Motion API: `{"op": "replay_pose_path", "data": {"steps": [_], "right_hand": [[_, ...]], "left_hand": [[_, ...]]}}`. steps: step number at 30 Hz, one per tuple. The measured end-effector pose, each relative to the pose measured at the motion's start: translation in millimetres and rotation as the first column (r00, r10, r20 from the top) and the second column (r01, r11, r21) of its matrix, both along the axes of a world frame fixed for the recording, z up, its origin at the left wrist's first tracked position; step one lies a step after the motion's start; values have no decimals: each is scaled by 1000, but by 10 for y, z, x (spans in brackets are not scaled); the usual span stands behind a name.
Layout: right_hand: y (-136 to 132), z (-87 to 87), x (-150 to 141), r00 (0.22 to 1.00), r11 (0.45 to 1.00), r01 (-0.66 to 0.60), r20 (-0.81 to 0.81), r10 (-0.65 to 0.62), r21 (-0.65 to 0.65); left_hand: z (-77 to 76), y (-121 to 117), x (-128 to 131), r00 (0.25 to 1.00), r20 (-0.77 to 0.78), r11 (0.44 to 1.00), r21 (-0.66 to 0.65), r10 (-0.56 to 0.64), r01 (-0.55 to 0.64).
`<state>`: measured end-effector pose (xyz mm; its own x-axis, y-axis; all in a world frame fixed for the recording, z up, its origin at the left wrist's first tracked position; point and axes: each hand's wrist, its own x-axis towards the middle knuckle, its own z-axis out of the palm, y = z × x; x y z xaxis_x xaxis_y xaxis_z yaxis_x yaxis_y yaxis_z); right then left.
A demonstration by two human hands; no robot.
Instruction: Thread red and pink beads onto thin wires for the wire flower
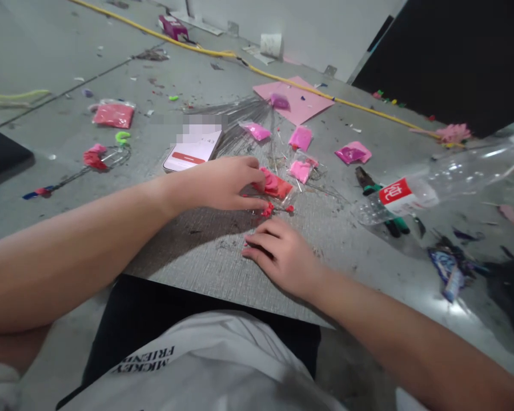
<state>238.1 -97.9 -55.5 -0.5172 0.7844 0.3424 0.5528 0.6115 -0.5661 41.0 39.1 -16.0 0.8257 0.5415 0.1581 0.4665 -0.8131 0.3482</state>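
While the left hand point(235, 185), its fingers apart, is at the pink clay point(270, 181), the right hand point(285, 254) rests half-curled at five o'clock from it; whether its fingertips pinch, I cannot tell.

the single head-worn view looks forward and steeply down over both nearby hands point(257, 220).

MICKEY and FRIEND ran upside down across the white shirt point(214, 365), while 纯 shone from the red label point(395, 193) on the bottle point(462, 174)!
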Motion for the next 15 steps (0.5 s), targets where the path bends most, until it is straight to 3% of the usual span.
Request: {"op": "replay_pose_path", "data": {"steps": [4,9,15], "right_hand": [[23,38,-2,997,997,29,-71,-34,-69],[52,54,-60,997,995,74,-16,-75,-70],[75,28,-98,992,988,125,31,-122,-87]], "left_hand": [[3,21,43,991,133,1000,-23,21,-18],[-69,121,91,942,296,983,-139,156,-119],[-179,258,122,939,281,966,-214,200,-142]]}}
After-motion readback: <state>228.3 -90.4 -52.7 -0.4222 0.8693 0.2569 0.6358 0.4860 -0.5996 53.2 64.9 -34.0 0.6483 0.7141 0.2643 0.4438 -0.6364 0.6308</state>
